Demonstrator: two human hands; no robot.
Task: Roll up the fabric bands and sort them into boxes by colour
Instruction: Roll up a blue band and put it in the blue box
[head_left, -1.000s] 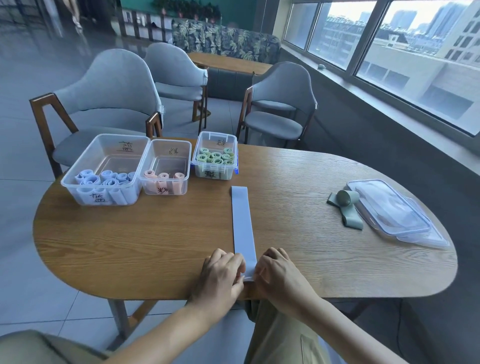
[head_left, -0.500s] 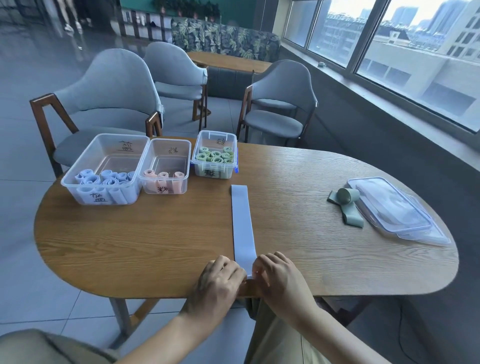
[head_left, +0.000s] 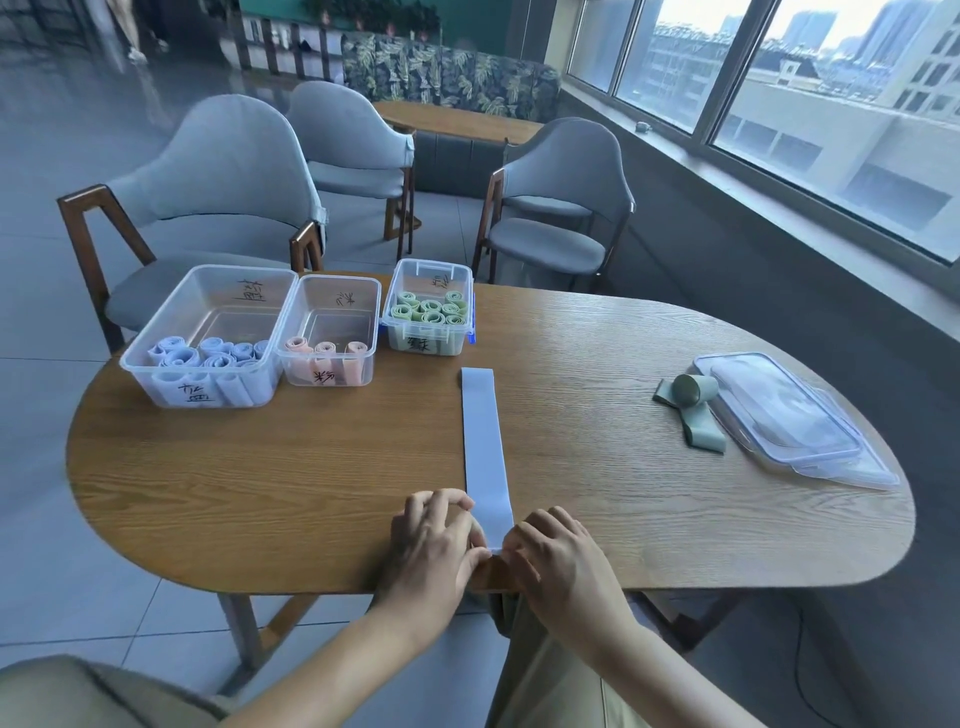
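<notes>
Each of the three clear boxes has black handwritten Chinese marks on its front and back walls. The box with blue rolls (head_left: 208, 338) seems to say 蓝, the box with pink rolls (head_left: 332, 332) 粉 and the box with green rolls (head_left: 428, 312) 绿, but the writing is too messy to be sure.

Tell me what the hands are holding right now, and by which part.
Both the left hand and right hand pinch the blue band at its near end, by the table edge; the rest lies flat.

Office lounge: upholstered chairs (head_left: 218, 176), city-view windows (head_left: 810, 88).
</notes>
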